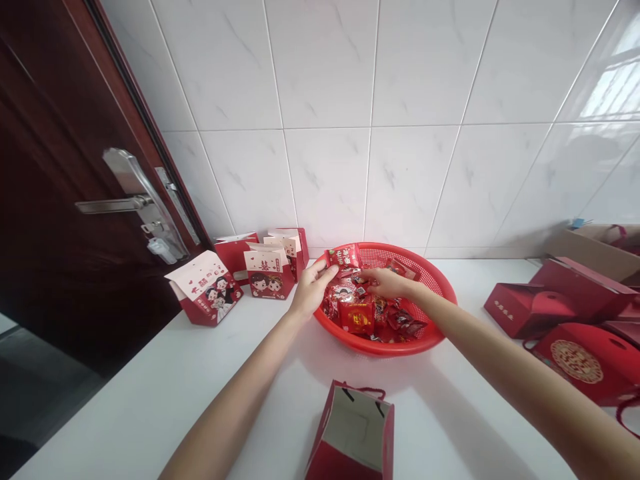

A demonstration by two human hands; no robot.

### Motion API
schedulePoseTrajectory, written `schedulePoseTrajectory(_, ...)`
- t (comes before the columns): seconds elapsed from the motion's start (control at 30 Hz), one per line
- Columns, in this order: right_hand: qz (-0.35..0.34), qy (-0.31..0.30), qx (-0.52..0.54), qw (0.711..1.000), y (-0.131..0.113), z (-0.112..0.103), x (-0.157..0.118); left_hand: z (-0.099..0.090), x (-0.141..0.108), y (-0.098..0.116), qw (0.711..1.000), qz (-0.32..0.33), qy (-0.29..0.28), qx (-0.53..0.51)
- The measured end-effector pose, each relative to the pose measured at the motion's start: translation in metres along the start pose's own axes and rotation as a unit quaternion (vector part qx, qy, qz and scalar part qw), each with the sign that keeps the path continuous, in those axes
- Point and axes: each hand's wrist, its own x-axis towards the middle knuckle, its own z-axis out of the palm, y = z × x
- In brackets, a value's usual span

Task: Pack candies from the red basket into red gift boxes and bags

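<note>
A round red plastic basket (440,287) stands near the tiled wall, with many wrapped red candy packets lying in it. My left hand (314,283) is closed on a red candy packet (343,259) at the basket's left rim. Inside the basket my right hand (387,283) reaches down among the packets, its fingers bent together; what they hold, if anything, is hidden. Below it lies a red square packet with gold print (357,317). In front of the basket, close to me, an open red gift box (353,427) with a cord handle shows its pale inside.
Several red and cream gift boxes with cartoon couples (270,277) stand left of the basket. More red boxes (575,360) are piled at the right, before a cardboard carton (595,247). A dark wooden door with a metal handle (115,204) is at the left.
</note>
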Motion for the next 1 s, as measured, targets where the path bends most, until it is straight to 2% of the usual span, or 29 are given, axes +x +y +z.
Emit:
schedulePoseTrajectory(0.17, -0.008, -0.036, -0.052, 0.998, 0.001, 0.02, 0.01, 0.001, -0.001, 0.001, 1.0, -0.007, -0.004, -0.001)
schedulePoseTrajectory(0.4, 0.002, -0.066, -0.002, 0.998, -0.008, 0.011, 0.01, 0.0, -0.002, 0.0, 1.0, -0.007, -0.023, -0.005)
schedulePoseTrajectory(0.5, 0.002, -0.036, 0.057, 0.998, -0.009, 0.002, 0.007, 0.0, -0.002, 0.0, 1.0, -0.004, -0.018, -0.001)
schedulePoseTrajectory(0.63, -0.002, 0.035, 0.148, 0.988, -0.01, -0.01, 0.002, 0.0, -0.001, 0.0, 1.0, -0.002, -0.007, 0.006)
schedulePoseTrajectory(0.77, -0.007, 0.094, 0.22, 0.971, -0.01, -0.018, -0.003, -0.001, -0.001, -0.001, 1.0, 0.007, 0.014, 0.021)
schedulePoseTrajectory(1.0, -0.021, 0.17, 0.325, 0.93, -0.02, -0.028, -0.007, -0.001, -0.001, -0.001, 0.999, 0.007, 0.019, 0.039)
